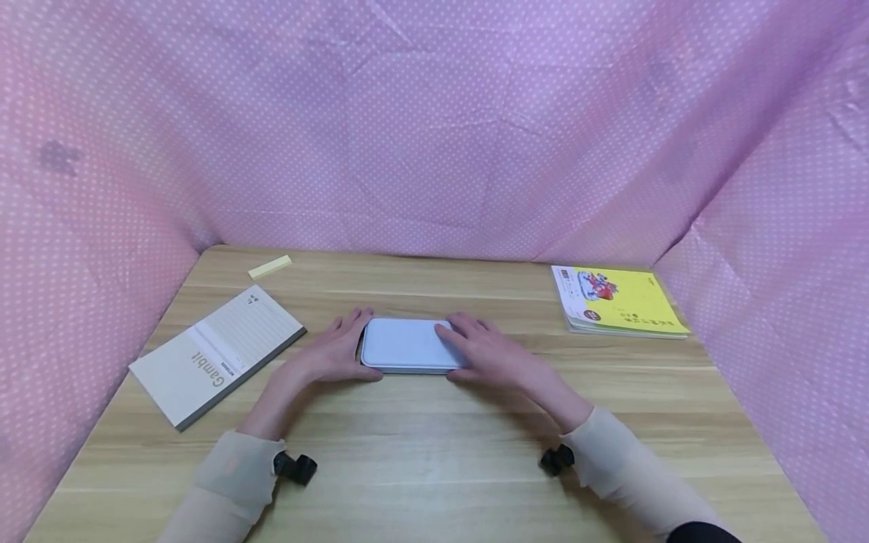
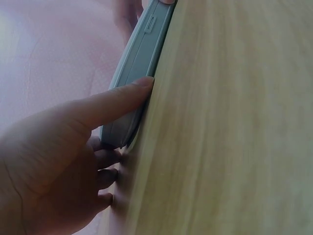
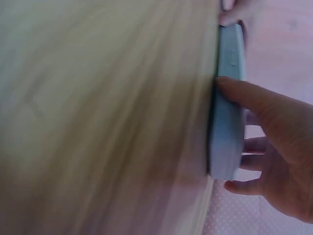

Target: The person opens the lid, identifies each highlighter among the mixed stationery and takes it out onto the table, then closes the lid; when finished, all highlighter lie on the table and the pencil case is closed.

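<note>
A flat pale blue case (image 1: 407,343) with rounded corners lies on the table in front of me, between both hands. On its grey-blue front side (image 2: 139,58) a small latch-like rectangle shows in the left wrist view. My left hand (image 1: 337,352) holds the case's left end, thumb against the front side and fingers around the end and back. At the other end my right hand (image 1: 490,352) grips it, thumb at the front and fingers over the top and toward the back. In the right wrist view the case (image 3: 227,132) appears slightly blurred.
A white and grey "Gambit" notebook (image 1: 217,354) lies slanted at the left. Behind it is a small pale yellow strip (image 1: 269,267). Yellow-covered booklets (image 1: 627,302) lie at the back right. Pink dotted cloth (image 1: 434,136) hangs around the wooden table (image 1: 421,467).
</note>
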A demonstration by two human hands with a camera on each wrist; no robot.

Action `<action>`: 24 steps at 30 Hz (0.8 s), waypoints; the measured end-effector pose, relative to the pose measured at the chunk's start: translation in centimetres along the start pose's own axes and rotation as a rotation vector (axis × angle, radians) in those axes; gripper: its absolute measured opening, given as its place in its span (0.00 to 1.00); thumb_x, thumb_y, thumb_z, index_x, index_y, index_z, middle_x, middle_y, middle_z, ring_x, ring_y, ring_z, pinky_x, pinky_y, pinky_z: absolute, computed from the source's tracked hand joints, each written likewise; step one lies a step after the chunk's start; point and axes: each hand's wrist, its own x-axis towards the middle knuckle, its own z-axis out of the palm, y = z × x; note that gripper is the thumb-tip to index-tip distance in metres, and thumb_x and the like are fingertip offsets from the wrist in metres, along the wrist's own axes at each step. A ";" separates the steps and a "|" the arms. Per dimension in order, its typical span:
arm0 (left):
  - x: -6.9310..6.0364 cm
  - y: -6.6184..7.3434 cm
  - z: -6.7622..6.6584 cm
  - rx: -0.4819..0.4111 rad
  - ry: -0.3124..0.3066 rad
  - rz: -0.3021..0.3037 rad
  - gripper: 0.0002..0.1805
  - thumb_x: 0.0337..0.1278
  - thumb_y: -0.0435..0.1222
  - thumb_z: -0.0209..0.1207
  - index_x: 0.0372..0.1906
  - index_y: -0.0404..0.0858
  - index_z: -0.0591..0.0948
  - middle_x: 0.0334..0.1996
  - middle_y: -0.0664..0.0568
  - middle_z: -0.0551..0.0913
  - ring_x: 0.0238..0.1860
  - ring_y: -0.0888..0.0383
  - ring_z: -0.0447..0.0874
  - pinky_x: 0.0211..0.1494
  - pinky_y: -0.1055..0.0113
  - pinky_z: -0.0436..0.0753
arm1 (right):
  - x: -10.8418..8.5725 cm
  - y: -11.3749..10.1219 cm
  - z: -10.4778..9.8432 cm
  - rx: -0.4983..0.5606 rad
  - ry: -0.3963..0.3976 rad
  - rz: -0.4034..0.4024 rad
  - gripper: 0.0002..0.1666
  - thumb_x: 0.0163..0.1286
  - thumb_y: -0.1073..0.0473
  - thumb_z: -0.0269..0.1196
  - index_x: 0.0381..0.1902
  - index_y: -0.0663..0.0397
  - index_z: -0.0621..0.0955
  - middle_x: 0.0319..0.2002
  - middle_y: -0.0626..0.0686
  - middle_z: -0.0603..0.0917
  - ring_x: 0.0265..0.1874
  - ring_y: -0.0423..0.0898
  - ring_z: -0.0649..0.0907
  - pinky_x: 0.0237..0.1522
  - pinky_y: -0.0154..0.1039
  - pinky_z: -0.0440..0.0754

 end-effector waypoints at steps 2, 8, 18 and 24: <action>0.1 -0.1 0.0 -0.013 -0.008 -0.001 0.67 0.48 0.57 0.73 0.82 0.31 0.47 0.82 0.29 0.45 0.83 0.31 0.41 0.85 0.35 0.45 | 0.0 0.0 0.0 -0.041 -0.008 -0.014 0.50 0.71 0.36 0.64 0.81 0.52 0.60 0.79 0.63 0.63 0.78 0.62 0.66 0.77 0.64 0.67; 0.2 -0.4 0.1 -0.060 -0.022 -0.024 0.67 0.48 0.56 0.73 0.83 0.34 0.45 0.83 0.31 0.43 0.83 0.31 0.38 0.84 0.34 0.43 | 0.1 0.3 0.5 -0.172 0.034 -0.092 0.48 0.74 0.32 0.57 0.79 0.55 0.62 0.77 0.62 0.67 0.75 0.60 0.70 0.76 0.59 0.71; 0.3 -0.5 0.4 -0.100 -0.027 -0.010 0.67 0.47 0.54 0.74 0.82 0.32 0.46 0.83 0.32 0.45 0.84 0.34 0.37 0.85 0.35 0.40 | 0.6 1.5 1.6 -0.320 0.097 -0.182 0.49 0.73 0.28 0.54 0.78 0.56 0.64 0.74 0.62 0.71 0.68 0.59 0.77 0.70 0.54 0.78; 0.4 -0.4 0.3 -0.099 -0.024 -0.010 0.66 0.47 0.53 0.74 0.82 0.32 0.47 0.83 0.33 0.45 0.84 0.34 0.37 0.85 0.35 0.39 | 0.8 1.6 1.7 -0.335 0.126 -0.208 0.48 0.73 0.29 0.54 0.77 0.56 0.65 0.72 0.63 0.72 0.64 0.60 0.79 0.67 0.54 0.80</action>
